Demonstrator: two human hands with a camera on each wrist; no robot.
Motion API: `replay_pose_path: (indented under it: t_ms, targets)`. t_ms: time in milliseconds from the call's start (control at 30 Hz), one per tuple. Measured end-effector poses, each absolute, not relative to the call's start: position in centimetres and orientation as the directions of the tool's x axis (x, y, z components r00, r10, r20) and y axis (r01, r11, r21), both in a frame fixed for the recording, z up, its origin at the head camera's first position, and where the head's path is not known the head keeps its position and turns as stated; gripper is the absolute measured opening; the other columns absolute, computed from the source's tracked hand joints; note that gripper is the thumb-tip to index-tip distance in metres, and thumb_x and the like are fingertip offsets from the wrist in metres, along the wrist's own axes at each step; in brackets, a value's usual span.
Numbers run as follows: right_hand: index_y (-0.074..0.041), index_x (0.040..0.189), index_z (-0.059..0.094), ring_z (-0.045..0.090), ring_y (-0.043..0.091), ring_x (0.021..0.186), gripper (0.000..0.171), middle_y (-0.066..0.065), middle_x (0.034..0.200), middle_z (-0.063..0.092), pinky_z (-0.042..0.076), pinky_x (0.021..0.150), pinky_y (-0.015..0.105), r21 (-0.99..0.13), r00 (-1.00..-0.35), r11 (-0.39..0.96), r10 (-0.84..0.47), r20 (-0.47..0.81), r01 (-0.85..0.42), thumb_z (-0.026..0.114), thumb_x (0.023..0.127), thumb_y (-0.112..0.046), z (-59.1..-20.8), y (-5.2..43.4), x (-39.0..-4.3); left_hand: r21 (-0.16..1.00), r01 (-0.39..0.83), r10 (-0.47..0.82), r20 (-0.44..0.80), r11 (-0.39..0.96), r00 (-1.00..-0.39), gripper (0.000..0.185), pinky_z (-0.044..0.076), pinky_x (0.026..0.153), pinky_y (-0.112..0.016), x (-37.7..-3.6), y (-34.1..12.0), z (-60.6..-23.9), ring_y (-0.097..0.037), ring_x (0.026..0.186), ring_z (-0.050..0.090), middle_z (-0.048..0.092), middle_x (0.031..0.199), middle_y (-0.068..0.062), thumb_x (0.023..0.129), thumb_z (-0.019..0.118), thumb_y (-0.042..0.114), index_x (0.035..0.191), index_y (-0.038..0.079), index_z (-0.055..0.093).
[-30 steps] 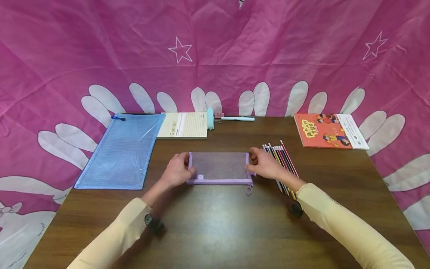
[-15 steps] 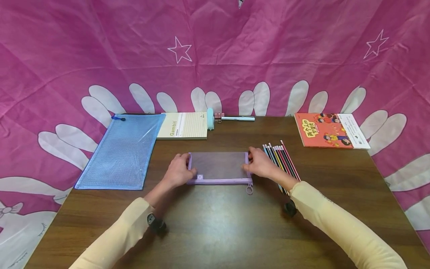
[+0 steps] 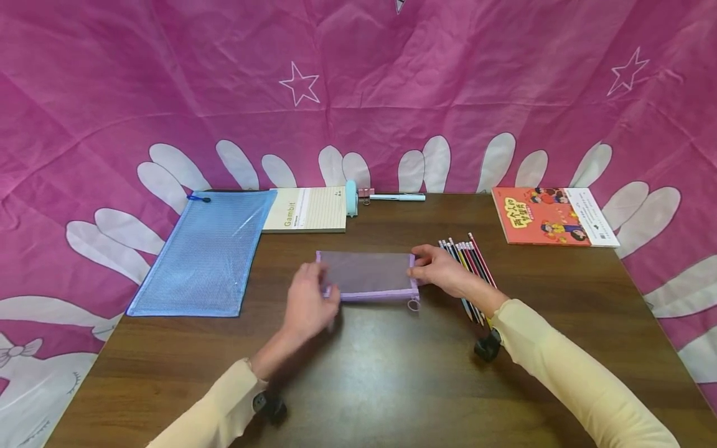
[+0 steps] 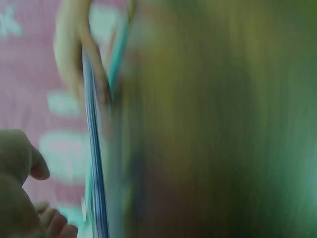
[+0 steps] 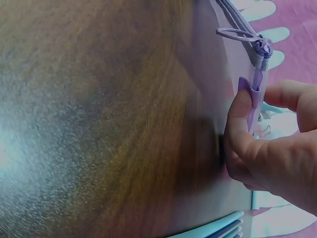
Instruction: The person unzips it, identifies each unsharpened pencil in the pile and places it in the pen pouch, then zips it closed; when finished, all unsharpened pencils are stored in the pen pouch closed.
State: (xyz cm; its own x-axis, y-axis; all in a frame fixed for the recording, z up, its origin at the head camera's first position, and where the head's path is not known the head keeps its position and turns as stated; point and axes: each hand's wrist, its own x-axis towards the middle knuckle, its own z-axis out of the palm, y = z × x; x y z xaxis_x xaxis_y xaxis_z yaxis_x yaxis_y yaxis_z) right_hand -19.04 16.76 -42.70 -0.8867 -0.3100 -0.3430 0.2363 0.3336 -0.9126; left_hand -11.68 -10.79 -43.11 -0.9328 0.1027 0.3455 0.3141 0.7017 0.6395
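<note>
In the head view, the pouch [image 3: 366,274] is near the middle of the surface [image 3: 370,373], well in from its left and right edges. Plain wood stretches toward the near edge; a narrower strip runs to the far edge. The left hand [image 3: 312,302], loosely curled with thumb and fingers parted, is at the pouch's left end; contact cannot be told. The right hand [image 3: 442,270] pinches its right end. Pencils [image 3: 472,258], partly hidden by that wrist, lie toward the right edge. The folder [image 3: 210,255] lies along the left edge, beside a pad [image 3: 305,211] by the far edge; a book [image 3: 554,218] is at the far right corner. Contents of pouch and folder cannot be made out.

The left wrist view is blurred, the pouch edge-on.

In the right wrist view, thumb and fingers grip the pouch below its ring [image 5: 237,34], wood to one side, pencil ends near.
</note>
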Motion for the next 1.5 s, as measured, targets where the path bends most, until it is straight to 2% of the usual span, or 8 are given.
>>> replay_pose_path:
  t_ms: [100,267,467,667,933,1167,1333,1500]
  targets:
    - [0.014,0.145,0.034,0.056,0.026,0.092,0.066,0.026,0.115,0.049,0.056,0.078,0.03,-0.919,-0.895,0.317,-0.3,-0.33,0.232,0.068,0.089,0.003,-42.8,16.8,-19.0,0.772,0.346,0.185,0.292,0.534,-0.938,0.018,0.056,0.068,-0.03,-9.4,-7.2,-42.8,-0.019,0.073,0.066,0.067,0.084,-0.007,0.079,0.069,0.0,0.097,-0.003,0.065]
    - [0.013,0.144,0.034,0.055,0.025,0.092,0.066,0.026,0.115,0.049,0.055,0.078,0.03,-0.924,-0.901,0.29,-0.28,-0.331,0.249,0.068,0.088,0.003,-43.2,16.8,-18.8,0.953,0.071,0.215,0.006,0.295,-0.977,0.025,0.054,0.08,-0.027,-7.8,-2.8,-43.4,-0.021,0.089,0.069,0.07,0.1,-0.012,0.084,0.065,0.001,0.107,-0.003,0.058]
    - [0.013,0.145,0.034,0.055,0.027,0.095,0.066,0.026,0.117,0.048,0.056,0.08,0.033,-0.93,-0.904,0.27,-0.279,-0.324,0.25,0.068,0.088,0.002,-43.4,16.6,-18.6,0.996,-0.05,0.187,-0.063,0.07,-0.98,0.035,0.055,0.085,-0.035,-7.4,-1.0,-43.8,-0.036,0.107,0.065,0.063,0.116,-0.025,0.087,0.065,-0.001,0.116,-0.006,0.046]
    - [0.013,0.145,0.034,0.055,0.027,0.096,0.066,0.026,0.119,0.048,0.055,0.08,0.032,-0.93,-0.911,0.28,-0.268,-0.314,0.238,0.068,0.089,0.001,-43.4,16.4,-18.6,0.98,-0.158,0.198,-0.132,-0.12,-0.971,0.05,0.057,0.072,-0.034,-7.8,-0.7,-43.6,-0.038,0.095,0.068,0.065,0.111,-0.029,0.082,0.064,-0.007,0.124,-0.006,0.037]
    - [0.012,0.145,0.035,0.054,0.029,0.098,0.065,0.026,0.119,0.048,0.055,0.081,0.032,-0.924,-0.912,0.31,-0.266,-0.312,0.225,0.067,0.089,0.001,-43.5,16.4,-18.5,0.968,0.117,0.184,0.076,0.221,-0.98,0.051,0.055,0.065,-0.024,-9.0,-0.8,-43.5,-0.017,0.075,0.07,0.07,0.089,-0.013,0.078,0.074,-0.007,0.123,-0.005,0.05]
    - [0.012,0.145,0.034,0.055,0.03,0.099,0.064,0.027,0.12,0.048,0.055,0.082,0.032,-0.926,-0.909,0.303,-0.276,-0.312,0.226,0.065,0.09,0.004,-43.5,16.2,-18.4,0.69,0.449,0.264,0.364,0.568,-0.893,0.039,0.052,0.061,-0.024,-10.6,-0.9,-43.8,-0.01,0.062,0.063,0.066,0.072,-0.001,0.072,0.077,-0.007,0.109,0.0,0.067]
    - [0.014,0.145,0.032,0.057,0.029,0.099,0.065,0.029,0.121,0.048,0.056,0.082,0.033,-0.933,-0.908,0.263,-0.274,-0.317,0.247,0.064,0.09,0.006,-43.6,16.2,-18.3,0.52,0.539,0.352,0.419,0.662,-0.837,0.03,0.054,0.063,-0.027,-10.9,-1.0,-43.9,-0.015,0.067,0.063,0.067,0.078,-0.003,0.076,0.078,-0.002,0.105,0.004,0.074]
    - [0.012,0.147,0.029,0.057,0.028,0.098,0.069,0.029,0.122,0.046,0.056,0.08,0.034,-0.934,-0.903,0.242,-0.279,-0.326,0.262,0.066,0.089,0.005,-43.6,16.3,-18.1,0.495,0.549,0.365,0.423,0.674,-0.83,0.017,0.053,0.06,-0.026,-10.8,-1.0,-44.0,-0.016,0.067,0.062,0.068,0.08,-0.006,0.081,0.079,0.005,0.097,0.004,0.074]
